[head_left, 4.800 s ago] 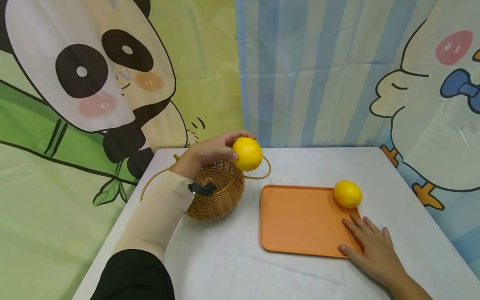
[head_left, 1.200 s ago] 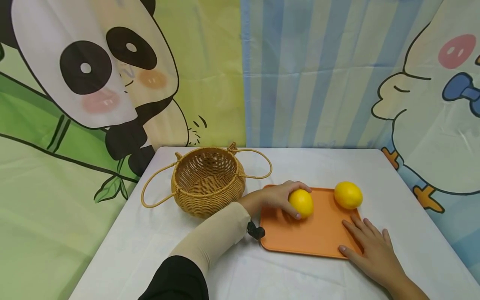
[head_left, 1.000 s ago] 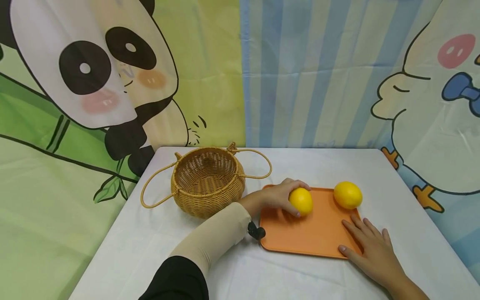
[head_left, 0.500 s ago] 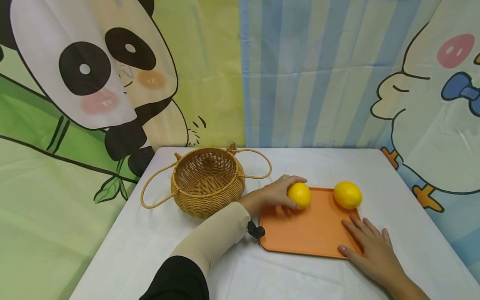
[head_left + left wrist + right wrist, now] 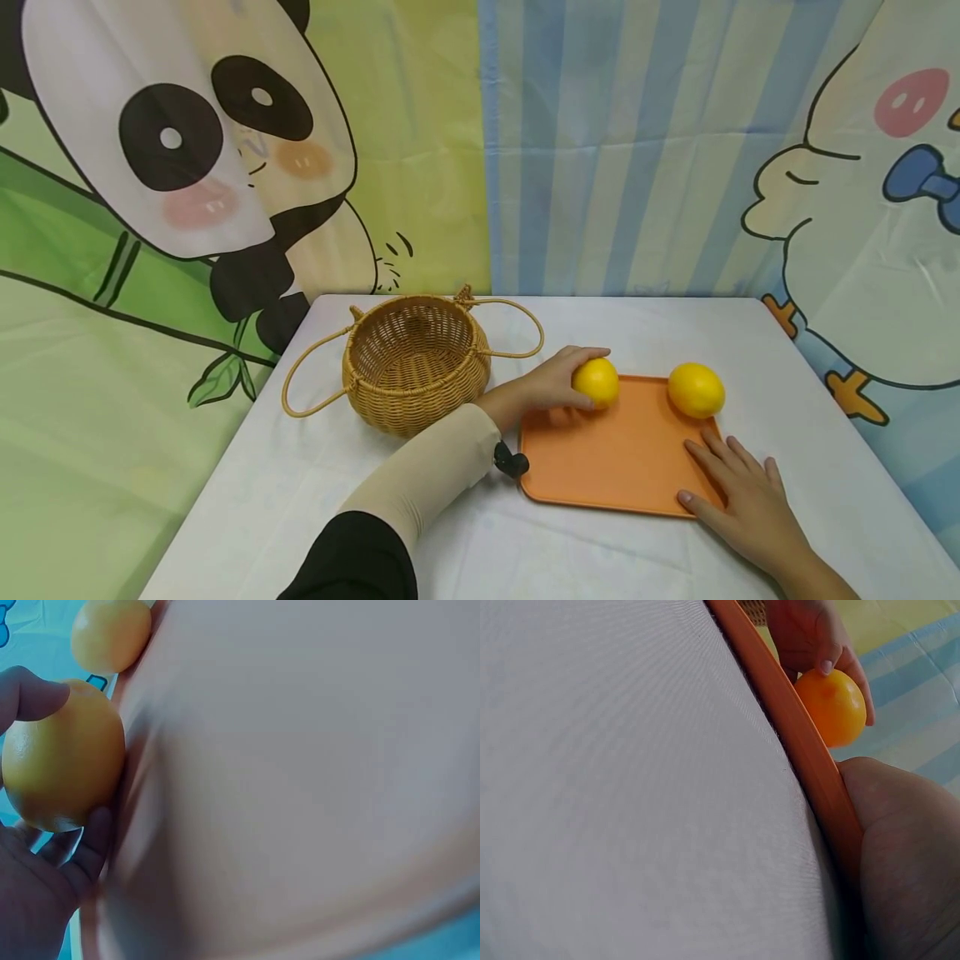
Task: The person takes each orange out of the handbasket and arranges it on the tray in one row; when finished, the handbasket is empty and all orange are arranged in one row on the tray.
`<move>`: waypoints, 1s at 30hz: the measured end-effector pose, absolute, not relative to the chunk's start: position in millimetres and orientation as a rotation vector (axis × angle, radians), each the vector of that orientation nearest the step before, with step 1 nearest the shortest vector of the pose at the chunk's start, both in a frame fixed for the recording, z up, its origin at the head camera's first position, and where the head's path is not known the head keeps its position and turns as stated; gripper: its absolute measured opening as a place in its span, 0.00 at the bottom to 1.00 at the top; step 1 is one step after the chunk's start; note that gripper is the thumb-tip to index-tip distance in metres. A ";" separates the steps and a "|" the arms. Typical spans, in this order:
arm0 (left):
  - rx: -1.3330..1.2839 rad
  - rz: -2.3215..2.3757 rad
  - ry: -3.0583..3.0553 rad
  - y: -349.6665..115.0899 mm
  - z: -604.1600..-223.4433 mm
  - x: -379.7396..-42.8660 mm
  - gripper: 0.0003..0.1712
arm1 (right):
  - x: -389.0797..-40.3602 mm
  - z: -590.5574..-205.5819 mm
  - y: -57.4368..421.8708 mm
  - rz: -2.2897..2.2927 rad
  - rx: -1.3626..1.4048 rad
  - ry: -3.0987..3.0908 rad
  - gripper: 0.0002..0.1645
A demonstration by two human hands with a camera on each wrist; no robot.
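Note:
My left hand [image 5: 557,385] grips a yellow lemon [image 5: 597,384] over the back left part of the orange tray [image 5: 615,467]. In the left wrist view the thumb presses one side of this lemon [image 5: 66,761] and the fingers lie on the other. Whether it touches the tray I cannot tell. A second lemon [image 5: 696,390] sits at the tray's back right corner. My right hand [image 5: 750,504] rests with spread, straight fingers on the tray's right edge. The right wrist view shows part of that hand [image 5: 907,855] against the tray's rim [image 5: 795,731].
A wicker basket [image 5: 412,408] stands left of the tray, its two loop handles folded outward; nothing shows inside it. White cloth [image 5: 480,550] covers the table. Behind the table hangs a printed curtain [image 5: 600,150].
Earlier my left hand held the lemon above the basket. It then came right to the tray, and over the last second has shifted slightly back with it. My right hand has stayed put.

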State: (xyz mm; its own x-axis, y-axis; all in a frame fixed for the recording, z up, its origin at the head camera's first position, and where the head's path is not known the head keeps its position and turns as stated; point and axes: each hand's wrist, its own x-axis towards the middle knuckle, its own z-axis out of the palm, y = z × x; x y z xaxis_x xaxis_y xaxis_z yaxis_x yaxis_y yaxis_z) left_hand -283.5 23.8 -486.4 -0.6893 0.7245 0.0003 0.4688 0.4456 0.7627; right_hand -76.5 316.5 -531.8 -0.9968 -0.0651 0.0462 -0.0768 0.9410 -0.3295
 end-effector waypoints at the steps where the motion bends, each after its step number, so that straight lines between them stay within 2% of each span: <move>1: 1.019 1.104 2.370 23.8 -486.5 -283.5 0.56 | -76.3 -532.0 316.5 0.523 0.112 -3.060 0.56; 21: 0.993 1.117 2.469 18.6 -489.2 -280.6 0.61 | -75.9 -534.3 315.2 0.510 0.103 -3.054 0.56; 30: 1.008 1.059 2.607 13.2 -488.8 -268.9 0.62 | -75.6 -530.9 315.5 0.511 0.100 -3.062 0.56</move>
